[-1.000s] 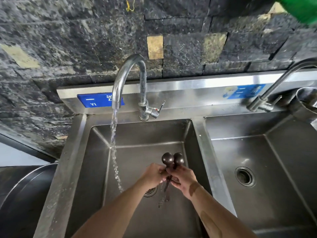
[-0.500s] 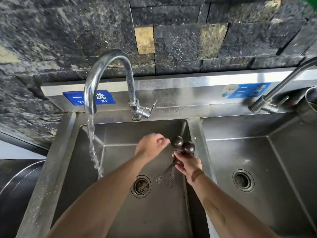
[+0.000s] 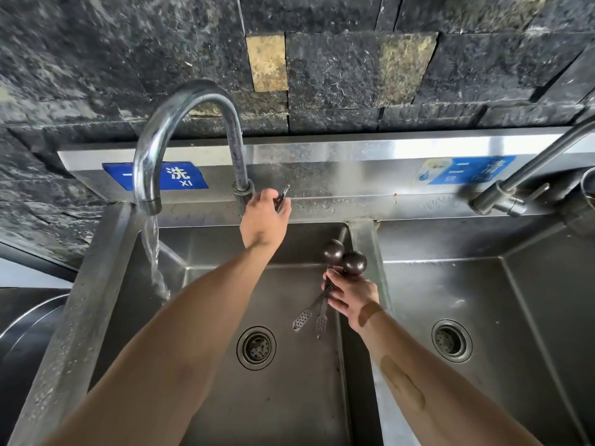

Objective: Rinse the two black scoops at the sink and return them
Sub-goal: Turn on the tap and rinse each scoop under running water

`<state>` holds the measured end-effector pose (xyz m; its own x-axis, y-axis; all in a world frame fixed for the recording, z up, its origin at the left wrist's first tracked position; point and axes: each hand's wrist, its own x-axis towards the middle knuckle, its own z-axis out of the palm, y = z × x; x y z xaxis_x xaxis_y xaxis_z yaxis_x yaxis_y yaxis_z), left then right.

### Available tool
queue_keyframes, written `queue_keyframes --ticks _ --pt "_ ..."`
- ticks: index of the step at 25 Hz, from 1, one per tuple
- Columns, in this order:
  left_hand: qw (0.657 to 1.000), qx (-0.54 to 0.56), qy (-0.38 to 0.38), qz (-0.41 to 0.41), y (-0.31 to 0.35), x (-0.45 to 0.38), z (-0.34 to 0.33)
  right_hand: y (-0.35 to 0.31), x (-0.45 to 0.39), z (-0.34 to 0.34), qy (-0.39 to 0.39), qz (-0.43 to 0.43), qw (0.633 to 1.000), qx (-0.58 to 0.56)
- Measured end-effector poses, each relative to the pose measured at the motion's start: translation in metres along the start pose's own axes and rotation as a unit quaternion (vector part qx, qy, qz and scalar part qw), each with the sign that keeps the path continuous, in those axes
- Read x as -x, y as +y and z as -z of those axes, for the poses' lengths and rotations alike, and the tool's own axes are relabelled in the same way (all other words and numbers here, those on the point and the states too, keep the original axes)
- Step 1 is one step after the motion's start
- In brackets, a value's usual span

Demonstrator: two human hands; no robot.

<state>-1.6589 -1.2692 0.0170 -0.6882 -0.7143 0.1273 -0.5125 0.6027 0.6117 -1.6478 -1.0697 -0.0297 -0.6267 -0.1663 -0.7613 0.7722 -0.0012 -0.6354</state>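
The two black scoops [image 3: 344,260] are bunched in the right hand [image 3: 352,297], its grip curled round the middle of their handles; the round bowls point up and away, side by side and touching, and the perforated handle ends hang down toward the left drain [image 3: 256,348]. They sit over the right edge of the left basin [image 3: 289,397], just beside the divider [image 3: 362,239], and are a little higher and farther right than half a second ago. The left hand [image 3: 264,220], which was next to the bowls then, has gone up to the faucet lever [image 3: 284,197]; its fingers curl over the lever, touching it. Water [image 3: 154,259] still pours from the curved faucet [image 3: 180,136] into the basin's left side, well apart from the scoops. The right basin [image 3: 515,365] has its own drain [image 3: 451,340] and a second faucet [image 3: 521,181].
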Motion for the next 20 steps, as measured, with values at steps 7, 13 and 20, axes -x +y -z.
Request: queue_keyframes --ticks 7,13,20 --pt "0.999 -0.033 -0.014 0.002 0.001 -0.014 -0.002 0.002 -0.002 -0.004 -0.014 -0.002 1.000 -0.002" --pt "0.999 -0.034 -0.010 0.004 0.003 -0.016 0.000 0.004 -0.003 -0.005 -0.011 0.000 1.000 -0.001" --pt "0.996 0.032 -0.007 0.079 0.006 -0.026 0.009 0.005 -0.004 -0.001 -0.004 -0.001 1.000 0.002"
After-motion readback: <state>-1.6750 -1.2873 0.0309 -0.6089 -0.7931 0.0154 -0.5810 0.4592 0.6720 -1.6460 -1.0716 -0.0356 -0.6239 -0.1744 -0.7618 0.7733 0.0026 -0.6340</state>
